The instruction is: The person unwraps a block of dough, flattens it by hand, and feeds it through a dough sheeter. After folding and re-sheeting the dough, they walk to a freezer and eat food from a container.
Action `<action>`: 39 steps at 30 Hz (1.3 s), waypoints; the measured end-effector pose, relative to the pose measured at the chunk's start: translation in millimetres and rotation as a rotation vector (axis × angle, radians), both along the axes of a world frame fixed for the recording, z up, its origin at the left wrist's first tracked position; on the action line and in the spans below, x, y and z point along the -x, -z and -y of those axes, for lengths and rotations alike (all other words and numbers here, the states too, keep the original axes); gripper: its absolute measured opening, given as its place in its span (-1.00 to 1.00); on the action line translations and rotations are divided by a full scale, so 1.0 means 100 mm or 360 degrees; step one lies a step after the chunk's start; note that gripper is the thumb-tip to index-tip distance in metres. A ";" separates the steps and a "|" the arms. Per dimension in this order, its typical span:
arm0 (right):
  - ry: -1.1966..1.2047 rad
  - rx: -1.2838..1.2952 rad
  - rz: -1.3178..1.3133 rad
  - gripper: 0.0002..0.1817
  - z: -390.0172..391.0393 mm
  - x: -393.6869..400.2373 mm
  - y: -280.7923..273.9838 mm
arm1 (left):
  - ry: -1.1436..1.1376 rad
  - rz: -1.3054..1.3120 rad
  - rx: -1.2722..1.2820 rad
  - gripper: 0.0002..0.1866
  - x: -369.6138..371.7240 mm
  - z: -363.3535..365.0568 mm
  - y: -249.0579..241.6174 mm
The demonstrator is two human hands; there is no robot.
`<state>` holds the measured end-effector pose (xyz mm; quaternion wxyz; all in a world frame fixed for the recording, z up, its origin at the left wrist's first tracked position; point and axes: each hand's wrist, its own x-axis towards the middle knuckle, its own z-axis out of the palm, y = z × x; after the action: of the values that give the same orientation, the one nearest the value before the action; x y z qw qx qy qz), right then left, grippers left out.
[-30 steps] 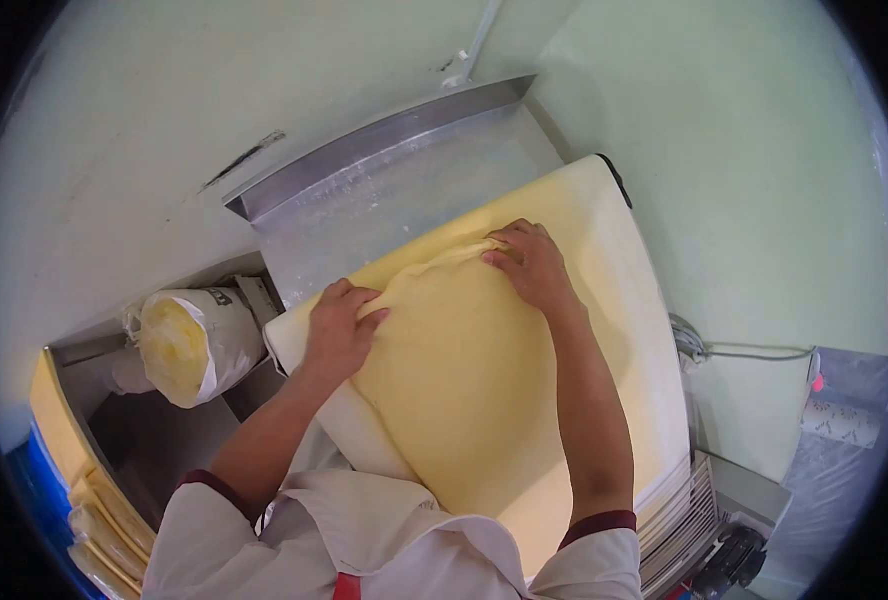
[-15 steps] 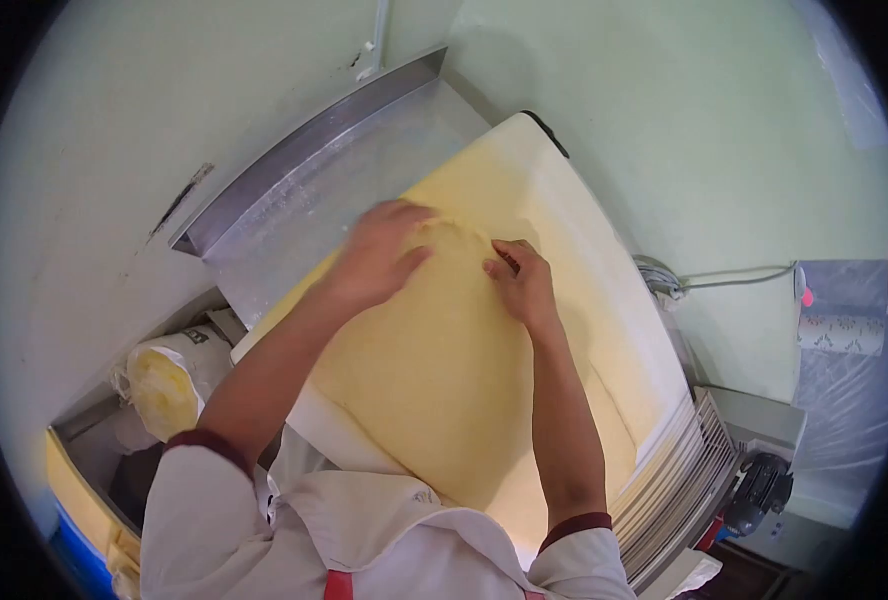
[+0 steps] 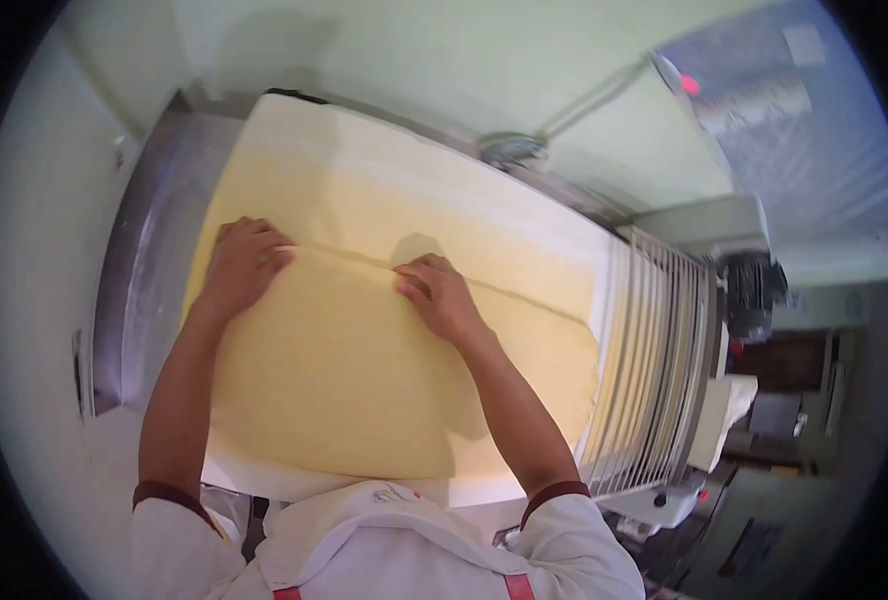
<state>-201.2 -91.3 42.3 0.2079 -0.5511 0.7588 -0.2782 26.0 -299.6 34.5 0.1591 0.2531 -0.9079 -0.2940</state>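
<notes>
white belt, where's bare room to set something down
Bare: the white belt's pale strip beyond the yellow sheet, toward the far wall, and the metal tray left of the belt, inside its lip. Crowded: the sheet's edge, held by the left hand and right hand, and the right end, by the wire guard.
</notes>
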 end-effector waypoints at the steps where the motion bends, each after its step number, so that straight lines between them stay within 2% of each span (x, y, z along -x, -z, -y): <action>1: 0.0011 0.0031 0.0086 -0.71 -0.13 0.06 0.03 | 0.0006 -0.0026 -0.0007 -0.82 0.01 -0.02 -0.01; 4: 0.0239 -0.0052 -0.0307 -0.72 -0.43 0.22 -0.10 | 0.0007 0.0006 -0.0015 -0.81 0.06 -0.06 -0.15; 7: 0.0224 0.0053 -0.0203 -0.74 -0.73 0.44 0.05 | 0.0009 0.0010 -0.0021 -0.80 0.11 -0.11 -0.18; 10: 0.0442 0.0039 -0.0454 -0.70 -0.92 0.48 -0.04 | 0.0030 0.0007 -0.0071 -0.75 0.11 -0.15 -0.17; 11: 0.0503 -0.0189 -0.0348 -0.65 -1.07 0.58 -0.07 | 0.0028 0.0036 -0.0094 -0.72 0.11 -0.15 -0.16; 14: 0.0488 0.0002 -0.0564 -0.59 -1.36 0.67 -0.04 | 0.0078 0.0069 -0.0137 -0.66 0.07 -0.02 -0.06; 15: 0.0654 0.0093 -0.0610 -0.55 -1.47 0.67 -0.07 | 0.0119 0.0092 -0.0150 -0.64 0.07 0.00 -0.04; 18: 0.1059 0.0040 -0.0682 -0.43 -2.27 0.96 0.06 | -0.0175 0.0088 -0.0265 -0.62 0.21 -0.02 -0.02; 19: 0.1352 0.0069 -0.0787 -0.46 -2.54 0.95 -0.02 | -0.0139 0.0024 -0.0103 -0.61 0.37 -0.07 -0.01; 21: 0.1656 -0.0005 -0.0853 -0.50 -3.09 0.98 -0.05 | -0.0093 -0.0100 0.0209 -0.58 0.80 -0.37 0.06; 22: 0.1746 0.0136 -0.0747 -0.51 -3.27 1.00 0.10 | 0.0022 -0.0117 0.0034 -0.59 1.13 -0.65 0.02; 25: 0.1895 -0.0357 -0.0799 -0.51 -3.24 0.86 0.00 | 0.0476 -0.0181 -0.0382 -0.59 2.25 -1.73 0.03; 26: 0.1963 -0.0435 -0.0760 -0.52 -3.22 0.89 0.02 | 0.0705 -0.0387 -0.0289 -0.57 2.61 -2.05 0.32; 28: 0.2000 -0.0496 -0.0653 -0.52 -3.11 1.02 0.03 | 0.0757 -0.0211 -0.0115 -0.58 3.19 -2.84 0.20; 30: 0.1946 -0.0476 -0.0519 -0.54 -2.99 1.17 0.06 | 0.0926 0.0076 -0.0380 -0.68 3.64 -3.38 0.15; 35: 0.1921 -0.0482 -0.0471 -0.69 -2.92 1.29 0.07 | 0.0960 0.0120 -0.0489 -0.79 3.86 -3.67 0.05; 38: 0.1875 -0.0454 -0.0299 -0.60 -2.99 1.29 0.02 | 0.1007 0.0180 -0.0552 -0.77 3.84 -3.60 0.06; 39: 0.1922 -0.0368 -0.0454 -0.57 -3.05 1.25 0.04 | 0.1022 0.0206 -0.0586 -0.77 3.83 -3.58 0.05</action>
<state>-325.8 214.0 38.0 -0.0307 -0.0312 0.9815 -0.1864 -357.4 58.2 29.5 -0.0471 -0.0022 -0.8812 -0.4705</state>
